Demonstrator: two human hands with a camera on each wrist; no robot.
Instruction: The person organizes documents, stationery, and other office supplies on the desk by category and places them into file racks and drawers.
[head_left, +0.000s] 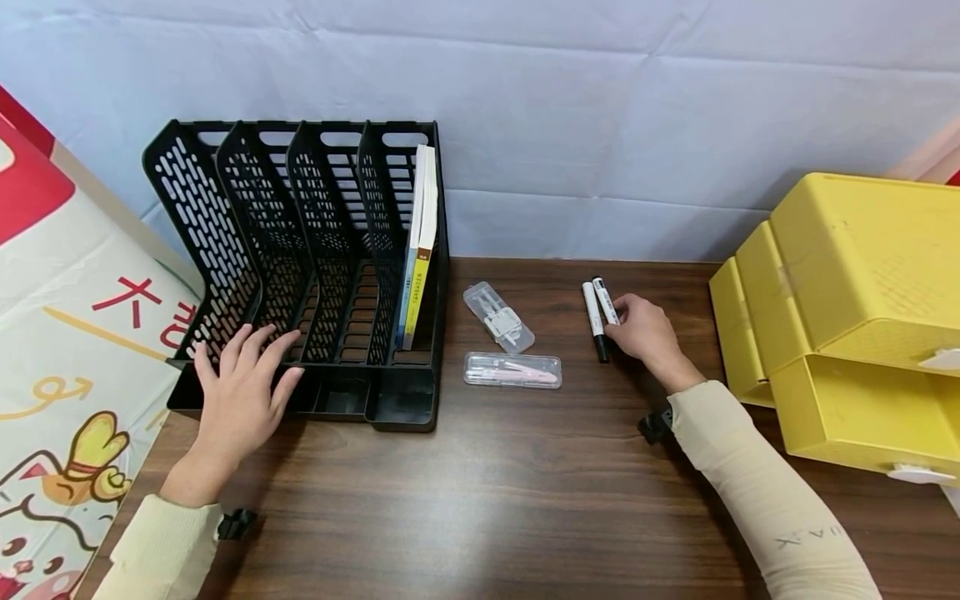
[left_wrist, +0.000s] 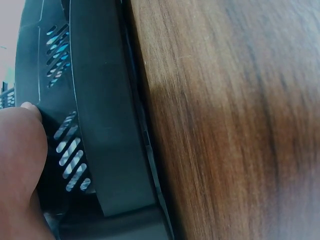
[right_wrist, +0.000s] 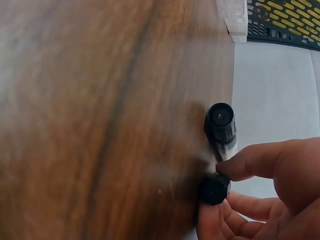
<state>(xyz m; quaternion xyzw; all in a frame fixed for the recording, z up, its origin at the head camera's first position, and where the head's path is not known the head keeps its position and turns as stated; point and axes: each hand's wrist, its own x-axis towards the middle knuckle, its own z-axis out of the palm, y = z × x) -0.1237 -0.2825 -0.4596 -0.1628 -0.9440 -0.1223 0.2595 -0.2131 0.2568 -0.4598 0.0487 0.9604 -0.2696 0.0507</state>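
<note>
My right hand (head_left: pixel 647 333) pinches a white whiteboard marker (head_left: pixel 606 302) between thumb and fingers, its black end (right_wrist: pixel 215 189) showing in the right wrist view. Close beside it lies a second white marker (head_left: pixel 593 312) with a black cap (right_wrist: pixel 220 120). My left hand (head_left: pixel 243 392), fingers spread, is at the front left of a black desk file organizer (head_left: pixel 330 371), overlapping its front rim. In the left wrist view the left thumb (left_wrist: pixel 22 150) is against the organizer's black plastic.
Two books (head_left: pixel 416 275) stand in the organizer's rightmost slot. Between organizer and markers lie two clear plastic cases, a small one (head_left: pixel 498 317) and a long compass case (head_left: pixel 512 371). Yellow drawer boxes (head_left: pixel 847 275) stand at the right, the lower drawer pulled out. A pale cloth (head_left: pixel 562 108) hangs behind.
</note>
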